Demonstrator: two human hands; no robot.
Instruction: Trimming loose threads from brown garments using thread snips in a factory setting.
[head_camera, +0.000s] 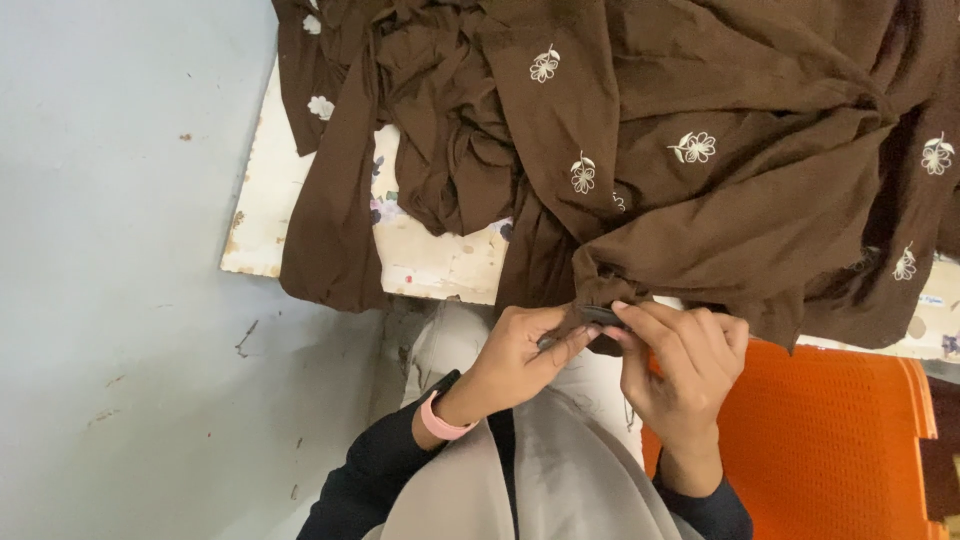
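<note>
Below the worn white counter (440, 262) edge, both hands pinch the hem of the brown cloth with white embroidered flowers (700, 150): left hand (515, 355) and right hand (685, 365) each hold a tight grip on it, fingertips almost meeting.

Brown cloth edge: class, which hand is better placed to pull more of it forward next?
Probably the right hand: its fingertips pinch the cloth hem, with the bulk above it. The left hand grips a small dark tool.
</note>
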